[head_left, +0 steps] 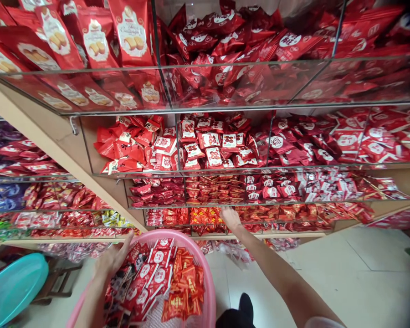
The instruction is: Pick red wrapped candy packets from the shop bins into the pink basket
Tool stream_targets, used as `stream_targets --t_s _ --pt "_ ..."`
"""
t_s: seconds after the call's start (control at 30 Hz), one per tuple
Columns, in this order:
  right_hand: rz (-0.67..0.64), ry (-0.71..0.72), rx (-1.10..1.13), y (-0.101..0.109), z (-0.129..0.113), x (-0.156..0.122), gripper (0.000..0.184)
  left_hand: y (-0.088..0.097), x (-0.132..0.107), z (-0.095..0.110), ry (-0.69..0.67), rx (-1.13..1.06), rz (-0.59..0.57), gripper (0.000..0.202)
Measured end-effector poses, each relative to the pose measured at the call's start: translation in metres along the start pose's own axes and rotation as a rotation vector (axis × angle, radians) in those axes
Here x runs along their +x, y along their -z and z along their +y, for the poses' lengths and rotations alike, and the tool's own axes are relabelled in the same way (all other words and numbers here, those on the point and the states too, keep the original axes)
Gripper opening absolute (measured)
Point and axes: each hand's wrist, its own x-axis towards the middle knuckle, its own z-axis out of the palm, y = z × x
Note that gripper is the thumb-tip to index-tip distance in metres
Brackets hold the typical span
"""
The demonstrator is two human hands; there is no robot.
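My left hand (112, 258) is on the far left part of the rim of a round pink plastic basket (207, 273), closed around it, with one finger stretched out. Inside the basket lie small red-and-white packets (145, 273), orange-red wrapped candies (188, 278) and dark-and-red packets (125, 278). Ahead and to the right, my right hand (231, 219) reaches down to a low shelf compartment of orange-red wrapped candies (207, 215). Its fingertips are at the candies and mostly hidden, so I cannot tell what they hold.
Shelves with clear front panels (225, 84) hold red-wrapped snacks above. Red biscuit packs (131, 32) fill the upper left. A slanting wooden divider (61, 141) separates another shelf section. A teal basin (17, 287) is at the lower left by a wooden stool (58, 284). Pale tiles (314, 278) cover the floor.
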Motion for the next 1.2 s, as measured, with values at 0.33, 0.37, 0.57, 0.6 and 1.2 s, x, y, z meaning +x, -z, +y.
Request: stream_targets --t_s 0.33,0.37,0.57,0.6,1.2 --pt "0.262 0.027 0.563 0.006 -0.007 -0.086 0.041 0.007 0.004 0.018 -0.039 0.072 -0.056 0.069" --pt "0.272 0.040 0.645 0.010 -0.009 -0.094 0.041 0.008 0.004 0.020 -0.039 0.070 -0.059 0.070" --pt "-0.065 0.080 1.128 0.051 -0.024 -0.133 0.041 0.015 0.004 0.040 0.072 0.010 -0.095 0.078" --pt "-0.187 0.067 1.261 0.058 -0.028 -0.139 0.038 0.016 0.004 0.043 0.095 0.005 -0.087 0.080" --pt "-0.773 -0.026 1.559 0.086 -0.068 -0.175 0.031 0.012 0.002 0.038 0.178 -0.077 -0.070 0.088"
